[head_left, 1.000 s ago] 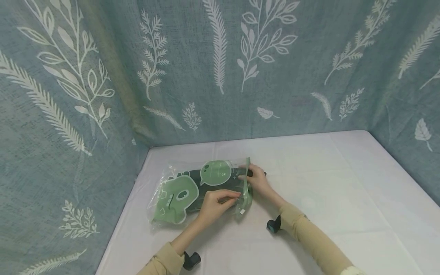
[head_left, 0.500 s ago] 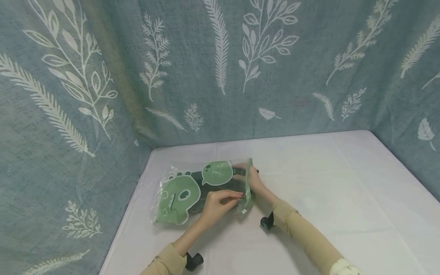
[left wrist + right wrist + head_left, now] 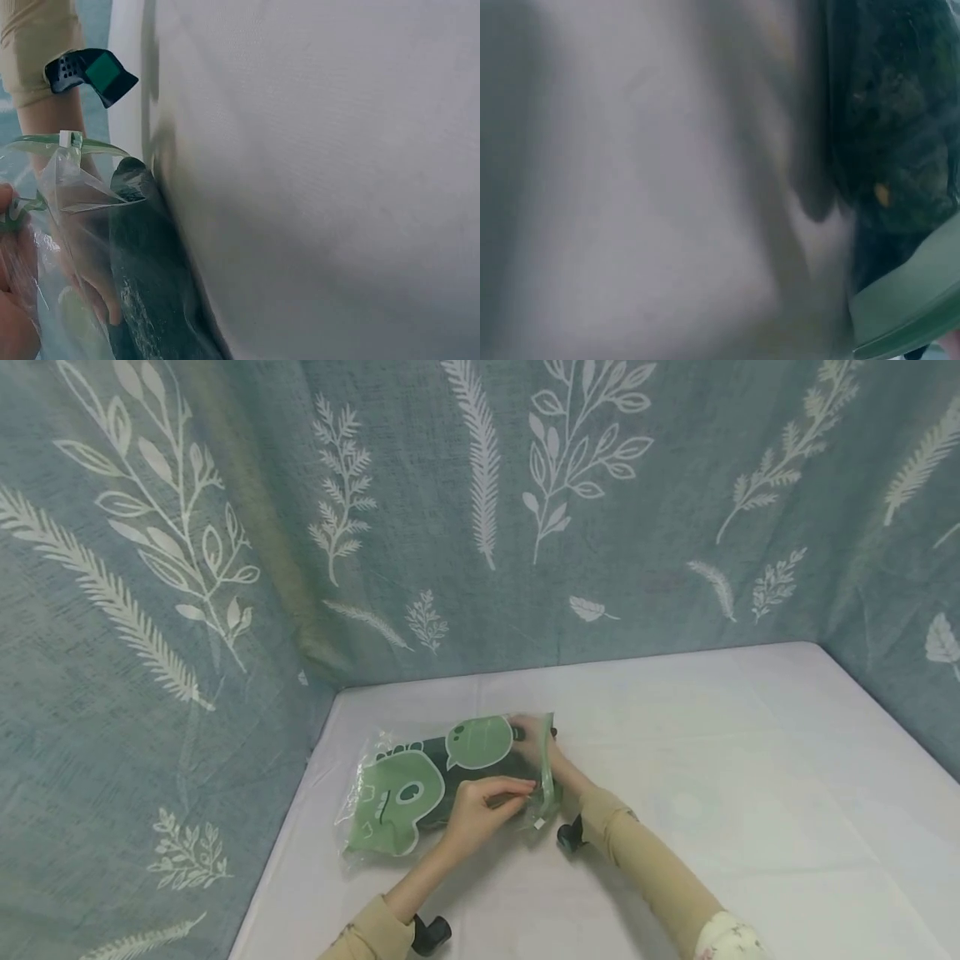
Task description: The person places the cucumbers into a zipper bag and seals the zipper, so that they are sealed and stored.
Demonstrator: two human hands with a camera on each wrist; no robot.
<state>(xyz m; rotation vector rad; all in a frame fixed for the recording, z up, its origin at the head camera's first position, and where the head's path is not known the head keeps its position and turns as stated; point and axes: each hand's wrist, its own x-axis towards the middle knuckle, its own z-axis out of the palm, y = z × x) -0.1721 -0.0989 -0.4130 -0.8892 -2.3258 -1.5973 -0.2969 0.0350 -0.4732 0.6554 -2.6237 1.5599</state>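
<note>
A clear zip bag (image 3: 405, 793) with a green cartoon dinosaur and speech bubble lies on the white table, a dark green bundle (image 3: 154, 262) inside it. At its right end runs a green zip strip (image 3: 547, 752), and a small white slider (image 3: 69, 140) shows there. My left hand (image 3: 476, 814) pinches the bag's front edge near the opening between thumb and fingers. Through that opening reaches my right hand (image 3: 534, 739), its fingers inside beside the dark bundle. In the left wrist view these fingers look loosely straight through the plastic; the printed bubble partly hides their tips.
The white table (image 3: 712, 760) extends to the right and in front of the bag. Blue-green curtains (image 3: 465, 527) with white leaf prints hang behind and at both sides. A dark wrist device (image 3: 431, 935) sits under the left sleeve.
My right hand has gone from the bag's opening edge leftward, deeper into the bag. The left hand keeps its pinch on the edge, and the bag stays nearly in place.
</note>
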